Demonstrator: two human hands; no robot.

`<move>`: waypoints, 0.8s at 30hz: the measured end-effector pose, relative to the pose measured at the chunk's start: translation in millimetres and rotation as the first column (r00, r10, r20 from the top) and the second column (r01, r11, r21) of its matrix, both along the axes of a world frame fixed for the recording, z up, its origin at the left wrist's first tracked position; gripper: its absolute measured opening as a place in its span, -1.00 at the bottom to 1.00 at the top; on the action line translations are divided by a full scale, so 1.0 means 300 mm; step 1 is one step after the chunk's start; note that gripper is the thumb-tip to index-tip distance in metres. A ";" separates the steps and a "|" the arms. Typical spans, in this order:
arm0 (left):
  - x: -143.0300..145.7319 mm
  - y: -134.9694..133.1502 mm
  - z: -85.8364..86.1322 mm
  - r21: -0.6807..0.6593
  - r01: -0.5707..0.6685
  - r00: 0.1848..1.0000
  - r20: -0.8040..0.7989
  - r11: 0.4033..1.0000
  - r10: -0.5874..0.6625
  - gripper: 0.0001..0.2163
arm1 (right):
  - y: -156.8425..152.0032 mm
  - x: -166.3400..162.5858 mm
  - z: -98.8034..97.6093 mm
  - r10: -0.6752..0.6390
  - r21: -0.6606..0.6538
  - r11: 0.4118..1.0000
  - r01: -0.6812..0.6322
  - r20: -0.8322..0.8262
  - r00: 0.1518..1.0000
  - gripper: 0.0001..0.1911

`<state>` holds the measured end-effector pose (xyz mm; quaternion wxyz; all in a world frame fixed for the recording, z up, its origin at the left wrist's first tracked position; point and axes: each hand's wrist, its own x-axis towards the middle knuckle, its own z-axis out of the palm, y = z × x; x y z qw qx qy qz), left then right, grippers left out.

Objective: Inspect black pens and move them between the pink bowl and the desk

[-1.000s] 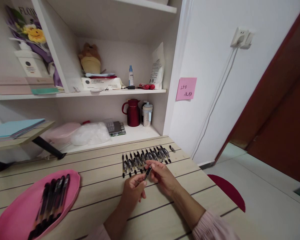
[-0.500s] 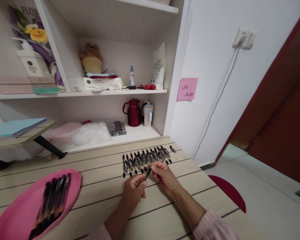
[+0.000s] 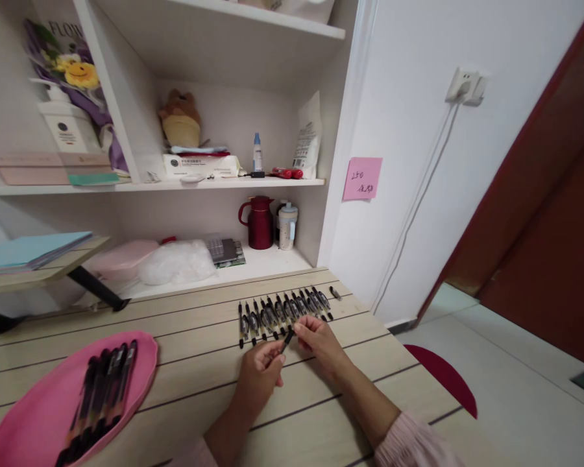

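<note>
My left hand is closed in a pinch around the lower end of a short black pen piece. My right hand pinches the upper end of the same piece, so it slants between both sets of fingertips. Which part of a pen it is, I cannot tell. Just beyond the fingers lies a row of uncapped black pens with loose caps among them. One separate black cap rests to the right of the row. At the left, a pink tray bears several capped black pens.
A white shelf unit stands behind the striped wooden table, with a red jug and a pale cup. A small raised stand occupies the left. A red round seat sits past the right edge.
Both hands keep their grip on the black pen piece, which now shows less of its length between the fingertips. The view has shifted slightly.
</note>
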<state>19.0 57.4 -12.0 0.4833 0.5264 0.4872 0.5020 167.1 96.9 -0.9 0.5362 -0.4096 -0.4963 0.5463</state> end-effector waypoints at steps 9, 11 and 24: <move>0.006 0.000 -0.004 -0.099 -0.053 0.999 -0.010 0.994 0.052 -0.74 | 0.277 0.299 0.074 -0.492 0.305 0.831 0.466 0.793 0.359 -0.79; 0.008 -0.001 0.001 -0.103 -0.049 0.999 -0.012 0.993 0.048 -0.74 | 0.314 0.324 0.065 -0.476 0.286 0.833 0.473 0.808 0.349 -0.83; 0.004 0.013 0.000 -0.148 -0.038 0.997 0.062 0.988 0.048 -0.69 | 0.234 0.235 0.092 -0.415 0.095 0.892 0.442 0.561 0.716 -0.79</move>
